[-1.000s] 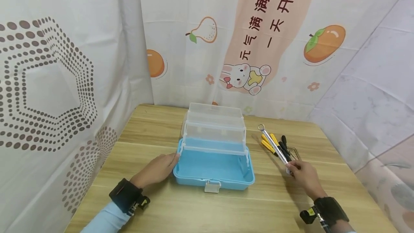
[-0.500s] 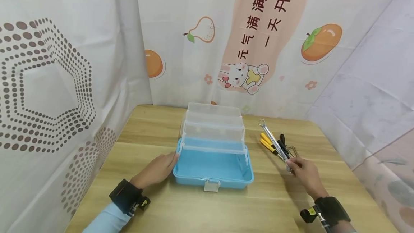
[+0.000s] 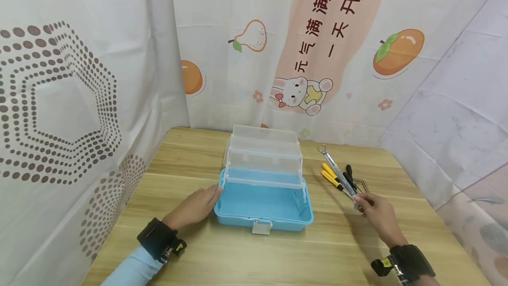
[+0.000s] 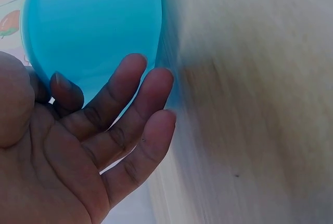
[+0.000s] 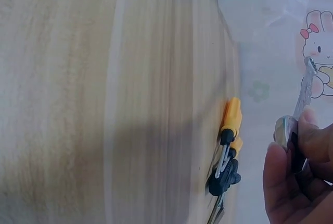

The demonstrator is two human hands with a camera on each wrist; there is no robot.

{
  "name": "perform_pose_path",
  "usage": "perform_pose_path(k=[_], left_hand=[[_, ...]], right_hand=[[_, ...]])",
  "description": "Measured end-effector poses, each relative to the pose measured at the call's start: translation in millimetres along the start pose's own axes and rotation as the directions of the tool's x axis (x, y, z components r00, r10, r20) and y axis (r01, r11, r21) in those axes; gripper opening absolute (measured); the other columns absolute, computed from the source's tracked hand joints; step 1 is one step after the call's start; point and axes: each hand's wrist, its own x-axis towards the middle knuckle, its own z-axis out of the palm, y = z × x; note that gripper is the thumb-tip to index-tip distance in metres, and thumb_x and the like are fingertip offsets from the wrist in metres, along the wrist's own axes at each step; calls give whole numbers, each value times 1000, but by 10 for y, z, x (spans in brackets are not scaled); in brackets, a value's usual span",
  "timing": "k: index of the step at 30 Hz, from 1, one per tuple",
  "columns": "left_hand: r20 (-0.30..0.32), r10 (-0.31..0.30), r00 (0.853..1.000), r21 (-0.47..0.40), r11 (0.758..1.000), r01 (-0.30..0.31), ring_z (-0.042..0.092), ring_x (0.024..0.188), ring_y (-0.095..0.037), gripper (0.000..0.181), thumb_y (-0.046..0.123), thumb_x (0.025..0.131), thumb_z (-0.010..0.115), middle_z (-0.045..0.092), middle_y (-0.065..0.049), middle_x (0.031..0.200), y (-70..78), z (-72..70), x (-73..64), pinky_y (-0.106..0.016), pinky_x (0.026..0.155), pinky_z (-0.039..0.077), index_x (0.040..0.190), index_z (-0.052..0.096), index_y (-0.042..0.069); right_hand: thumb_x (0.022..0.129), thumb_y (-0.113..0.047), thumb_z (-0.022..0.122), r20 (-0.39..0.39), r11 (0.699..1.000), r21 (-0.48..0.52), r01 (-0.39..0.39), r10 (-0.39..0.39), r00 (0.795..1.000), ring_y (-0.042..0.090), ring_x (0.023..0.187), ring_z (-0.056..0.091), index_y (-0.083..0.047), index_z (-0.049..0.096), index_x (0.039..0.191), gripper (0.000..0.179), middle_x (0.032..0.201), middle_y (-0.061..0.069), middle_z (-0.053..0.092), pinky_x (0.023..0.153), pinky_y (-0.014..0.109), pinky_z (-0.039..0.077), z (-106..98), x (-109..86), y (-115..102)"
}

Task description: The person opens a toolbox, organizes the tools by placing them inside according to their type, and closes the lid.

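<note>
Slightly upward in the head view, the wrench's (image 3: pixel 339 176) far end has been shifted since a second ago. At right of the frame, the wrench is pinched by the right hand (image 3: pixel 379 216), above the yellow-handled tools (image 3: pixel 329 178) on the surface (image 3: pixel 278 259). At centre, the open box (image 3: pixel 236 221) is touched on its left side by the left hand (image 3: pixel 196 206), its fingers loosely extended. Lifting appears to be in hand; next, a leftward carry to the box seems called for, other tools left undisturbed.
</note>
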Motion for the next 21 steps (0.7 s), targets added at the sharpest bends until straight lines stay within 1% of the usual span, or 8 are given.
perform_pose_path(k=[3, 6, 10, 17, 21], left_hand=[[2, 4, 1000, 5, 1000, -4, 46, 54, -13, 50, 44, 114, 24, 52, 5, 62, -2, 8, 10, -29, 53, 36, 120, 59, 9], [1, 1, 1000, 9, 1000, -1, 46, 53, -13, 49, 43, 115, 24, 52, 5, 61, 2, 17, 17, -29, 53, 36, 120, 60, 9], [-4, -16, 1000, 10, 1000, 16, 47, 53, -12, 46, 40, 115, 25, 54, 4, 61, 12, 33, 28, -29, 54, 37, 122, 60, 11], [-18, -51, 999, -21, 998, 50, 48, 54, -14, 45, 41, 115, 26, 57, -1, 63, 23, 65, 28, -30, 54, 36, 109, 61, 12], [-27, -58, 998, -32, 998, 57, 49, 55, -15, 45, 41, 115, 27, 56, 0, 63, 12, 82, 24, -30, 55, 36, 108, 60, 11]], right_hand=[[108, -24, 57, -5, 1000, 0, 7, -7, 1000, 23, 77, 66, 10, 66, 119, 37, 91, 12, 71, 63, 32, 56, -10, -6, -10], [108, -24, 58, -12, 1000, -7, 6, -6, 1000, 24, 75, 66, 9, 67, 118, 36, 89, 11, 70, 61, 32, 54, -8, -19, -17], [107, -24, 59, -23, 1000, -9, 9, -9, 1000, 24, 72, 65, 8, 67, 116, 34, 89, 11, 70, 60, 31, 53, -9, -38, -30], [107, -20, 60, -46, 999, -8, 32, -33, 998, 23, 73, 65, 8, 68, 114, 30, 89, 12, 70, 60, 30, 53, 4, -72, -64], [106, -18, 61, -55, 999, 5, 47, -47, 997, 22, 72, 65, 7, 68, 114, 27, 89, 12, 70, 60, 30, 54, 18, -86, -75]])
